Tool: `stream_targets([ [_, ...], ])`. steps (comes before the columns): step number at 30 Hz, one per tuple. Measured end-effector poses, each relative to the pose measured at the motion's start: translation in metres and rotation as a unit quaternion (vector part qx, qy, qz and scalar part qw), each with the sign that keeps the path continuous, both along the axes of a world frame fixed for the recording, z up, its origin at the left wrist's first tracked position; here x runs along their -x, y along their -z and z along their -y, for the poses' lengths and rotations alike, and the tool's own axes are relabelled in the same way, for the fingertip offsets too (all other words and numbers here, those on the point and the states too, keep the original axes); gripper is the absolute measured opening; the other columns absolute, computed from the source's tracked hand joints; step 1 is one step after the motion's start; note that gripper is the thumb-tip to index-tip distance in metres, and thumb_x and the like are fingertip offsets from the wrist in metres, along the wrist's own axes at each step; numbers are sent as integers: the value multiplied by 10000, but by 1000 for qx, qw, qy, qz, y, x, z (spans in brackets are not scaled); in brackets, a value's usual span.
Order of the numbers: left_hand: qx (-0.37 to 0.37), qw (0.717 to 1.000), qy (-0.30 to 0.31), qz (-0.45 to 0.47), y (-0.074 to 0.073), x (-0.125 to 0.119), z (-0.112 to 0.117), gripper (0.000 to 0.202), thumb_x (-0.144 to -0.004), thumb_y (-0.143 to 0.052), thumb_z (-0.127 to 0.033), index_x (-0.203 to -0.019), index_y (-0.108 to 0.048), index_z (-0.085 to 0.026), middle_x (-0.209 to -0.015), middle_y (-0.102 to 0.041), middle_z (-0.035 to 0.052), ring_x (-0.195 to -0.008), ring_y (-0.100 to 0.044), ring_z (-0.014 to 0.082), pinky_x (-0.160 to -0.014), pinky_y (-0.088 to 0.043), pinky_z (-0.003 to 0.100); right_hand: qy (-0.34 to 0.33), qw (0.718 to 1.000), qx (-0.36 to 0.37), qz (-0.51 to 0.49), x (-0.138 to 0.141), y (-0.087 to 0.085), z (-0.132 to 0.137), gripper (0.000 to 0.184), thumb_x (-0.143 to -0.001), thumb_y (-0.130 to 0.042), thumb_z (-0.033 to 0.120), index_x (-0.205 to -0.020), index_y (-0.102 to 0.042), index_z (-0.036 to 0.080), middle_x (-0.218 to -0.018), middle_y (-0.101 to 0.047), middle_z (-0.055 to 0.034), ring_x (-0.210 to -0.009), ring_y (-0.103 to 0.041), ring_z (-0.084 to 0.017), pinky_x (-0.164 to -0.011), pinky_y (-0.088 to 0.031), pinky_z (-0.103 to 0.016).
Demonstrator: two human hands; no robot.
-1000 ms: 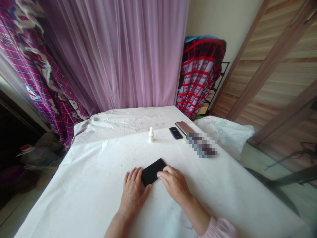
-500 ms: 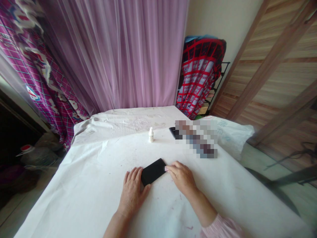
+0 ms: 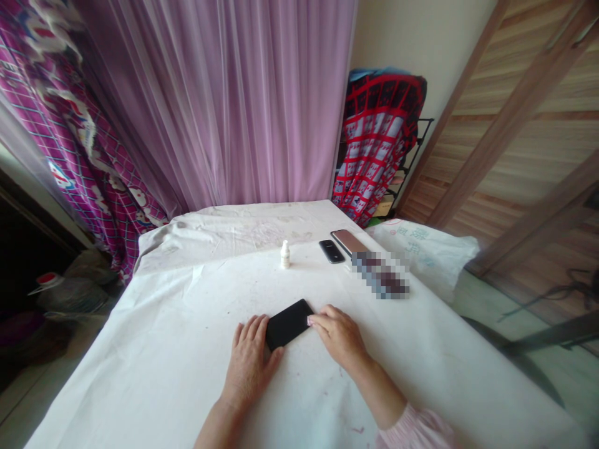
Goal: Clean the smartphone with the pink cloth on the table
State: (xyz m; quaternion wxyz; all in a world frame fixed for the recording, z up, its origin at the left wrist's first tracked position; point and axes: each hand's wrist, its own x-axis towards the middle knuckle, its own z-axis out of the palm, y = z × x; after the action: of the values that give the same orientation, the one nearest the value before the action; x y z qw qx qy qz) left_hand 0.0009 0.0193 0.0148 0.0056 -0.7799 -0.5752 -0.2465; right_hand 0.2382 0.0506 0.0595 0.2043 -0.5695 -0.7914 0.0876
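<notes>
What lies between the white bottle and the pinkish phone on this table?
In the head view, a dark device lies between the white bottle and pinkish phone, closer to the phone.

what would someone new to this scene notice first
Probably the tall lilac curtain hanging behind the white-covered table, with a red-patterned cloth hanging to its right. Then the black phone, stark against the white, with the left hand at one end and the right hand, pinching a small pale piece, at the other.
</notes>
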Motion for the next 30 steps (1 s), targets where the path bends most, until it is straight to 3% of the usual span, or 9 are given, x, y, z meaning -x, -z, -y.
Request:
stream_targets([
  [12, 5, 1000, 1, 1, 1, 1, -1, 543, -878, -535, -405, -1369, -480, -180, -1331, -595, 140, -1259, -515, 320, -1092, -333, 558, 56, 996, 63, -5, 7, -10, -19, 196, -908, -594, 260, -890, -768, 348, -929, -697, 19, -817, -650, -127, -695, -425, -222],
  [30, 10, 1000, 8, 8, 0, 1, -1, 523, -887, -523, -403, -1352, -484, -166, -1328, -597, 146, -1265, -510, 318, -1090, -334, 558, 85, 994, 69, 11, 28, -9, -53, 184, -918, -582, 310, -928, -764, 336, -972, -694, 10, -838, -633, -134, -697, -409, -235],
])
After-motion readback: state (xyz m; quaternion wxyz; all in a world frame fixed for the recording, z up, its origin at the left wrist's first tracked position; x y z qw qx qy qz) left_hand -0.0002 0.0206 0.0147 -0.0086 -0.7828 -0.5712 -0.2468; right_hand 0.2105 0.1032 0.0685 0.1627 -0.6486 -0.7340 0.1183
